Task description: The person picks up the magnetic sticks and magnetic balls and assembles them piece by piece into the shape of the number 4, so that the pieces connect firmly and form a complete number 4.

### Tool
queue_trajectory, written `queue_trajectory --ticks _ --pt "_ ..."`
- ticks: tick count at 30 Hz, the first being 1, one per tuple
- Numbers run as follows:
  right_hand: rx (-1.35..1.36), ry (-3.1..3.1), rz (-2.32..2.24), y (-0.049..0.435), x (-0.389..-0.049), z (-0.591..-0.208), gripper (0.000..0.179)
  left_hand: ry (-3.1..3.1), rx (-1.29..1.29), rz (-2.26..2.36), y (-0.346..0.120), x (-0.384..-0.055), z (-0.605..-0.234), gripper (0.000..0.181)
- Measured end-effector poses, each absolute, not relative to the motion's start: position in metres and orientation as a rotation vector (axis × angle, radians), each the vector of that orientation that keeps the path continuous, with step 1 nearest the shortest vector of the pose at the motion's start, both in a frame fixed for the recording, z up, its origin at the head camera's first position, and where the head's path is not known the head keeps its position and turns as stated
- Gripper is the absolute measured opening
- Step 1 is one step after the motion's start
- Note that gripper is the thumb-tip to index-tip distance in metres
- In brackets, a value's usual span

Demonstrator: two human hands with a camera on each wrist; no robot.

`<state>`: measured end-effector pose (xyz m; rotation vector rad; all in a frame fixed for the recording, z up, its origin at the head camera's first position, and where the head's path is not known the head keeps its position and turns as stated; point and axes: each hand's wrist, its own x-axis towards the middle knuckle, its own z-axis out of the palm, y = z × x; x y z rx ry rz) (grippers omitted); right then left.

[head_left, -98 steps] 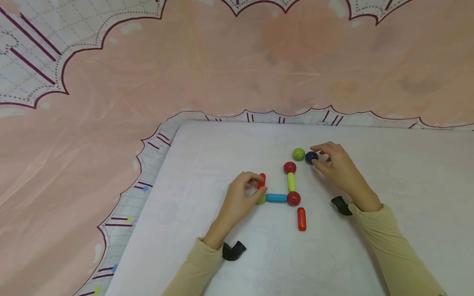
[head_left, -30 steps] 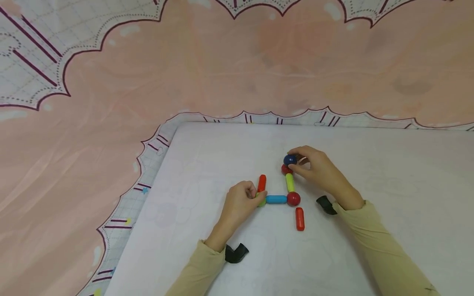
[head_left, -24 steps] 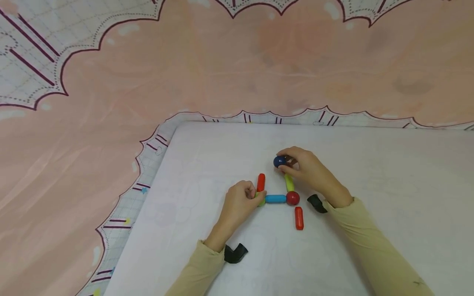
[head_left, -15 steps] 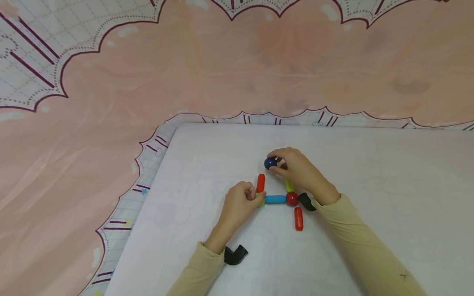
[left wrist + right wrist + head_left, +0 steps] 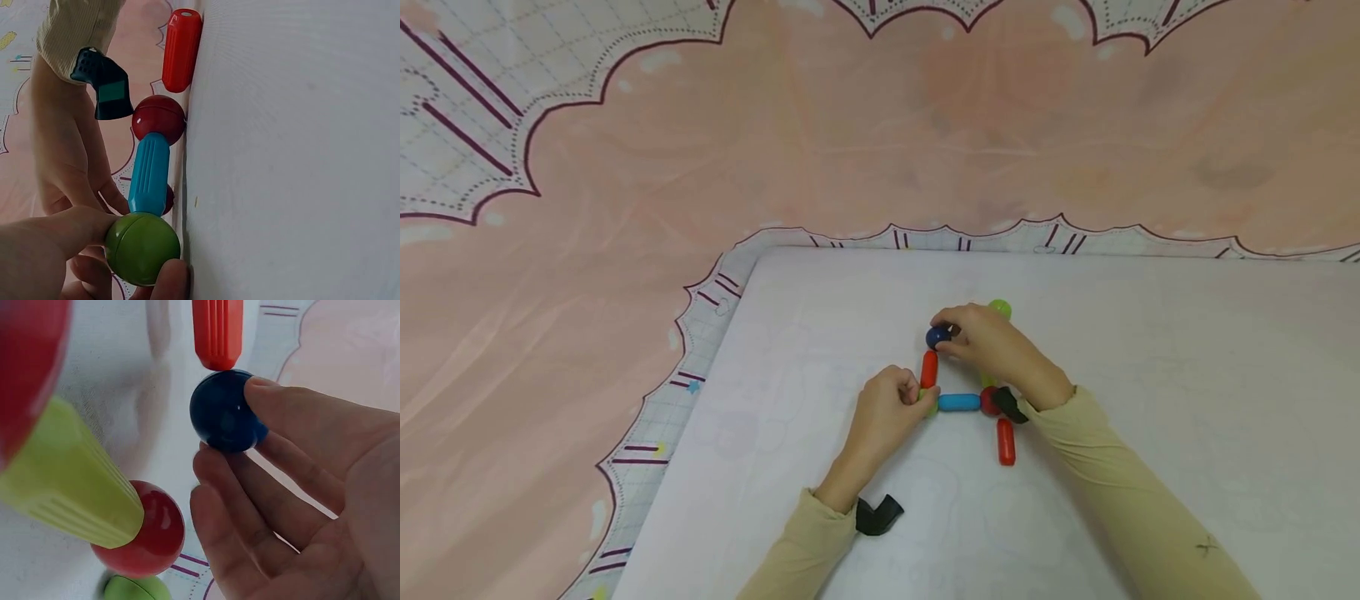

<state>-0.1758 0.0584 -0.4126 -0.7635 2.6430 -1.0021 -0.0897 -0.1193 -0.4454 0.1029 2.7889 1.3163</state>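
Note:
My right hand [image 5: 988, 340] pinches a dark blue ball [image 5: 226, 411] between thumb and fingers. That ball touches the far end of an upper red rod [image 5: 929, 369]. With its thumb and fingers my left hand [image 5: 889, 412] pinches a green ball [image 5: 142, 249] at the rod's near end. From the green ball a light blue rod [image 5: 958, 402] runs right to a dark red ball [image 5: 159, 119]. A yellow-green rod [image 5: 75, 481] leads from there to a second red ball [image 5: 150, 531], which my right hand hides in the head view.
A loose red rod [image 5: 1006, 442] lies near the dark red ball, on the white tabletop [image 5: 820, 333]. Beyond my right hand rests a lighter green ball [image 5: 1000, 309]. Each wrist wears a black camera mount. A peach patterned cloth [image 5: 865, 150] surrounds the table.
My right hand has taken the blue ball from beside the lighter green ball and carried it left to the upper red rod's far end. My left hand stays at its green ball.

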Motion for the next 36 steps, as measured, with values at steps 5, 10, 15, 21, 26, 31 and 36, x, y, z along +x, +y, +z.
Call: queue_trajectory --ticks 5,10,15,21,26,31,36 --pt "-0.737 2.593 -1.021 0.056 -0.175 -0.413 0.03 2.779 0.09 1.314 -0.118 -0.089 -0.447 0.037" --pt "-0.725 2.548 -1.031 0.055 -0.174 -0.413 0.028 2.793 0.098 1.295 -0.116 -0.09 -0.449 0.037" --pt "-0.711 2.557 -0.962 0.056 -0.177 -0.412 0.03 2.767 0.093 1.298 -0.115 -0.093 -0.448 0.033" --pt "-0.701 2.559 -0.837 0.048 -0.179 -0.399 0.037 2.946 -0.036 1.238 -0.132 -0.11 -0.432 0.04" --pt "-0.684 2.548 -0.775 0.047 -0.175 -0.397 0.032 3.074 -0.11 1.144 -0.147 -0.127 -0.429 0.038" --pt "-0.683 2.569 -0.786 0.049 -0.167 -0.4 0.027 3.039 -0.074 1.125 -0.147 -0.132 -0.437 0.033" --pt "-0.667 2.589 -0.76 0.042 -0.157 -0.403 0.027 3.035 -0.08 1.149 -0.149 -0.133 -0.439 0.028"
